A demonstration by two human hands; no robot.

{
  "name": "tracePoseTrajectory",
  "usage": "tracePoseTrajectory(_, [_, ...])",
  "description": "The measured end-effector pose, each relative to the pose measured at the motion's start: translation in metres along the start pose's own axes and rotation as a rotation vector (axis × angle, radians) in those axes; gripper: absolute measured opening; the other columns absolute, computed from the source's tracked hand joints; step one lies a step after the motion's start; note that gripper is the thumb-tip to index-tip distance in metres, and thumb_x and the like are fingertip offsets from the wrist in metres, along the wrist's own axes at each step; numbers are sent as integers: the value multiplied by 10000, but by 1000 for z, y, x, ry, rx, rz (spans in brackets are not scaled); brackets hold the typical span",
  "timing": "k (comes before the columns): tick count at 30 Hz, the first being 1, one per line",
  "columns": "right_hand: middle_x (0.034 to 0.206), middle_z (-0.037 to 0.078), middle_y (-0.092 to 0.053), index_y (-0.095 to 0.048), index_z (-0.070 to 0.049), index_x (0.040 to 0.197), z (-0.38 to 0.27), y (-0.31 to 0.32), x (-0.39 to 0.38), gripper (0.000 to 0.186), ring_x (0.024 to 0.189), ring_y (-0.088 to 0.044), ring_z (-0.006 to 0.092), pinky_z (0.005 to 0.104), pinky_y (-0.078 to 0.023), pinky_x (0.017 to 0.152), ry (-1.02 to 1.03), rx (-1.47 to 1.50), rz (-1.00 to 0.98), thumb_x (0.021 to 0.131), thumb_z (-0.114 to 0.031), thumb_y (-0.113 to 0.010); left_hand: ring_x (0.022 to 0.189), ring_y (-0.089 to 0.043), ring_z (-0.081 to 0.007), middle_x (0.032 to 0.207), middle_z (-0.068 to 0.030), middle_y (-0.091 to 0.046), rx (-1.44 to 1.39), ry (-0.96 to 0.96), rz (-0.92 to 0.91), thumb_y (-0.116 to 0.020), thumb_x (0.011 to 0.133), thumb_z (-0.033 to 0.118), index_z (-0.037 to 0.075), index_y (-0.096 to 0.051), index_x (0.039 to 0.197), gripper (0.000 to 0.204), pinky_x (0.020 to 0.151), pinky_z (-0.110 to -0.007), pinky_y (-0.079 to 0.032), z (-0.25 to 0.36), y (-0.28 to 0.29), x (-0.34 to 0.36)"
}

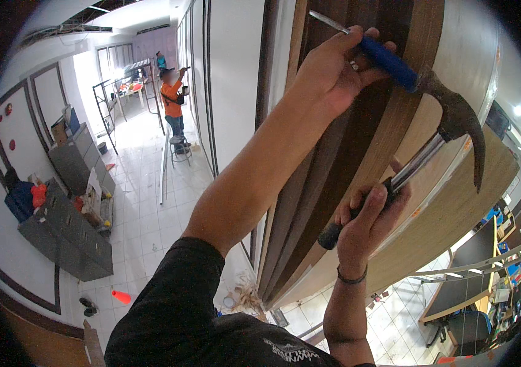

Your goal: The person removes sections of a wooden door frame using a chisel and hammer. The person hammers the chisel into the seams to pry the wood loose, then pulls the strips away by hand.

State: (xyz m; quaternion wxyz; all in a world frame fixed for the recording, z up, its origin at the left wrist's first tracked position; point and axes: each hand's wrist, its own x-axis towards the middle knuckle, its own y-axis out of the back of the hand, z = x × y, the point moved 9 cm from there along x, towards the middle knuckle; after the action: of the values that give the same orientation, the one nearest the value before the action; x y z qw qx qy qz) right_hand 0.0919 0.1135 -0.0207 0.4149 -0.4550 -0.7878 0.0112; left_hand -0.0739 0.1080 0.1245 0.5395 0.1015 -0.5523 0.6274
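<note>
High against the dark brown wooden door frame (334, 183), my left hand (343, 67) is closed around a screwdriver (389, 63) with a blue handle. Its thin metal shaft points up and left, with the tip at the frame's edge. My right hand (371, 220), lower down, grips the black handle of a claw hammer (450, 110) with a shiny metal neck. The hammer's striking face is at the butt of the blue handle, touching or nearly so. Its claw curves downward on the right.
A person in an orange top (172, 101) stands by the wall beyond, near a stool (179, 148) and scaffolding (110, 113). Grey filing cabinets (67, 232) line the left side. An orange cone (121, 297) and debris (249, 298) are on the tiled floor. Desks (462, 281) stand at right.
</note>
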Motion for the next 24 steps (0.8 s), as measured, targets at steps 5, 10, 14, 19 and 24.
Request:
tracePoseTrajectory(5, [655, 8, -439, -347, -117, 1284, -21, 24, -6, 496, 440, -412, 76, 219, -360, 341, 202, 106, 134, 934, -435, -498, 967, -604, -346, 1027, -146, -560, 1, -9, -5, -467, 962, 158, -17, -433, 1107, 230, 846, -527, -551, 7, -10, 0])
tracePoseTrajectory(10, [627, 11, -394, -386, -88, 1240, 1, -9, 7, 410, 405, -330, 52, 211, -325, 340, 17, -100, -15, 975, -400, -416, 964, -608, -339, 1011, -154, -569, -164, 28, 15, -491, 951, 146, -22, -443, 1096, 227, 851, -489, -559, 2, 6, 7])
tracePoseTrajectory(14, [629, 9, -417, -367, -76, 1204, 10, 9, -4, 395, 405, -359, 64, 210, -331, 343, -31, 19, -22, 970, -387, -437, 946, -618, -326, 996, -149, -577, -155, 21, 65, -502, 945, 139, -17, -449, 1088, 218, 850, -457, -565, 6, 4, 7])
tracePoseTrajectory(19, [626, 14, -419, -355, -89, 1186, -23, 27, -3, 388, 409, -379, 70, 213, -334, 343, 343, 193, 220, 965, -393, -450, 953, -620, -304, 1005, -137, -589, -97, 7, 32, -510, 942, 139, -14, -454, 1099, 227, 861, -403, -564, -3, -10, 8])
tracePoseTrajectory(24, [634, 14, -434, -355, -87, 1195, 8, 11, 1, 381, 439, -393, 70, 212, -342, 352, 17, 25, -18, 963, -369, -462, 970, -615, -307, 1007, -135, -589, -142, -3, 50, -507, 945, 146, -10, -458, 1090, 219, 856, -393, -561, 0, 2, 11])
